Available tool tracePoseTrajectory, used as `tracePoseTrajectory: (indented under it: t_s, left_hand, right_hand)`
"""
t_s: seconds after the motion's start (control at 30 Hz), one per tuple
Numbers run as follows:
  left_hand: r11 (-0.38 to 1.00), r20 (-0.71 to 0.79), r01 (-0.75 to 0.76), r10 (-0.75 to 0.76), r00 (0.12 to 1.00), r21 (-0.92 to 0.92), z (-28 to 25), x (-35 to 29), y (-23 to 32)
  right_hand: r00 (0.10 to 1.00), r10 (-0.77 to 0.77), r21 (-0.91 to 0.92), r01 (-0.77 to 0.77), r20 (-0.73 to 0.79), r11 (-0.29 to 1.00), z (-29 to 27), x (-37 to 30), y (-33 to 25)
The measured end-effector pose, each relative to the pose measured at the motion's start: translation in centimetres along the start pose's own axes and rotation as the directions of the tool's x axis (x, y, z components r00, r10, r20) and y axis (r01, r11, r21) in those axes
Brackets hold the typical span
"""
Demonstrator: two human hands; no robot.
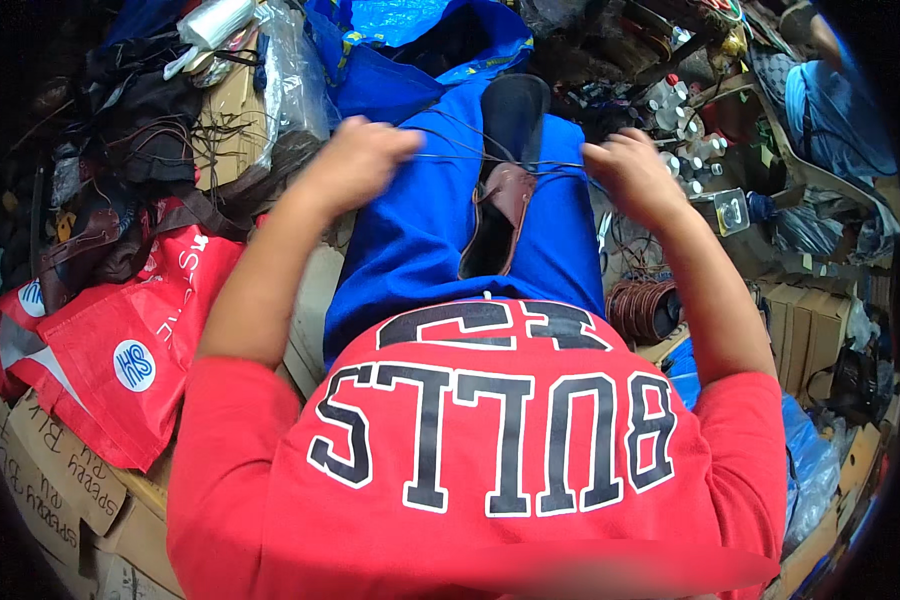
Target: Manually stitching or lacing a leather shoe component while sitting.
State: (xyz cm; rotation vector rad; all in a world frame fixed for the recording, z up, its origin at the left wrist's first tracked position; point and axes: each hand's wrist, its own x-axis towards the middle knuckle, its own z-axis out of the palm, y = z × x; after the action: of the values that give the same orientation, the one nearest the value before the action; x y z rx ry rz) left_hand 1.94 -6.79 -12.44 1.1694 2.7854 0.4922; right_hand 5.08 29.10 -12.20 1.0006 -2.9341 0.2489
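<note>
A shoe with brown leather (507, 192) and a black sole-shaped part (516, 112) lies lengthwise between my thighs, on blue trousers. Thin dark cord (560, 164) runs out from the shoe's middle to both sides. My left hand (368, 160), slightly blurred, is closed on the cord's left end. On the other side my right hand (638, 178) grips the right end, its fingers pinched together. Both hands are raised at about the same height, well apart, with the cord stretched nearly straight across the shoe. Whether it is thread or lace I cannot tell.
A blue bag (400, 60) gapes beyond my knees. Red bags (120, 350) and dark shoe pieces (90, 230) lie left, over cardboard (60, 480). To the right are small bottles (685, 130), a brown cord coil (645, 308) and cardboard pieces (805, 325).
</note>
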Motion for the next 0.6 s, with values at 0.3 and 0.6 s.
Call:
tracePoseTrajectory:
  t_s: [0.3,0.6]
  left_hand:
    - [0.449,-0.263,-0.147,-0.208,0.942,-0.882,-7.7,1.1,3.2]
    - [0.93,-0.017,-0.217,0.222,0.975,-0.298,-4.6,-0.9,4.3]
  right_hand:
    - [0.858,0.508,0.986,0.14,-0.076,-0.088,-3.2,2.2,-0.6]
    - [0.963,0.217,0.755,-0.259,0.158,0.602,-2.5,-2.4,-4.7]
